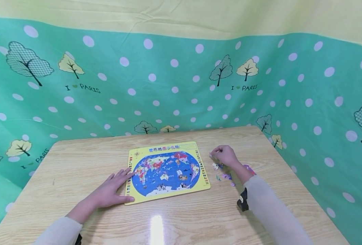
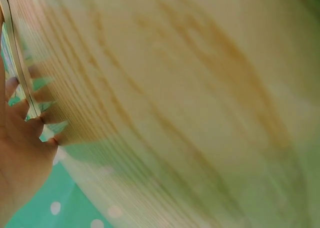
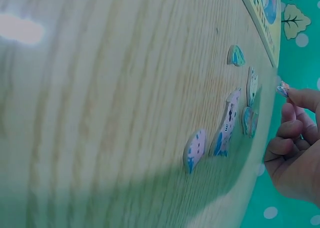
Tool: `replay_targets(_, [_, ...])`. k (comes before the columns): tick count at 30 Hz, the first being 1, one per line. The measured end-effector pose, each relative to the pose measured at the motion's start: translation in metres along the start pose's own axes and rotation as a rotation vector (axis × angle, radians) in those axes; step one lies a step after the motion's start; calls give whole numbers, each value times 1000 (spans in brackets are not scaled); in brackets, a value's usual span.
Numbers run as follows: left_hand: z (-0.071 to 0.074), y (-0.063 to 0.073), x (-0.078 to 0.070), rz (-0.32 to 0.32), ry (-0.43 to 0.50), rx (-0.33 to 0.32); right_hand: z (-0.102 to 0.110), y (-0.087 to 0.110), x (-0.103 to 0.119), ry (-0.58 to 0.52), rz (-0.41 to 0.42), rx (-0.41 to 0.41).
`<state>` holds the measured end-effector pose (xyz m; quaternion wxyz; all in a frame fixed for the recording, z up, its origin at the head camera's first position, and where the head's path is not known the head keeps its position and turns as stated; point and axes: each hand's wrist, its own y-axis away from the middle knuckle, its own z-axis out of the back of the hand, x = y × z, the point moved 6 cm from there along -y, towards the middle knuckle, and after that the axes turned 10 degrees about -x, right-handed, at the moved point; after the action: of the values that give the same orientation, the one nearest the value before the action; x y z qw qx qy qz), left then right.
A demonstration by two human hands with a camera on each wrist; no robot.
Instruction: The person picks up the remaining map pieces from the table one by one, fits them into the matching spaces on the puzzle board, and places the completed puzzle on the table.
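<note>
Pieces (image 3: 227,123), loose and mostly pale pink, white and green, are scattered on the wooden table (image 1: 92,156) just beyond the right side of a yellow-bordered map board (image 1: 170,170). The board is laid flat near the middle of the table, its blue oval printed with continents and animals. A pink item (image 1: 250,169) is partly hidden by the right wrist.

By the left hand (image 1: 112,190) nothing is grasped: the fingers are stretched out and spread along the board's left edge, and the thumb is laid at its near left corner, so the board seems to be kept steady.

By the right hand (image 1: 225,156) a small piece (image 3: 282,89) is pinched between thumb and fingertip, the remaining fingers being curled in. In the right-wrist view it appears to be held clear of the table, near the board but apart from it.

The step in hand is judged to be the picking of one loose piece for fitting into the map. For the next move, the piece would need to be carried leftward over the board, turned to match its outline and pressed flat into place, with the board held firm. Which gap it belongs to cannot be told, as the map's details are too small.
</note>
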<state>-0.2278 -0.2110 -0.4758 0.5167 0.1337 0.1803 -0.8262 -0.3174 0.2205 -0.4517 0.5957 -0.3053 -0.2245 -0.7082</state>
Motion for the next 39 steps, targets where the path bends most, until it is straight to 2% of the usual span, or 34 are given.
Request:
replay_targets(18, [0, 1, 0, 8, -6, -1, -5, 3, 2, -20, -66, 10])
replay_targets(29, [1, 1, -1, 7, -4, 0, -8, 6, 6, -69, -53, 29])
replay_targets(39, [-2, -1, 2, 8, -3, 7, -9, 8, 9, -45, -31, 36])
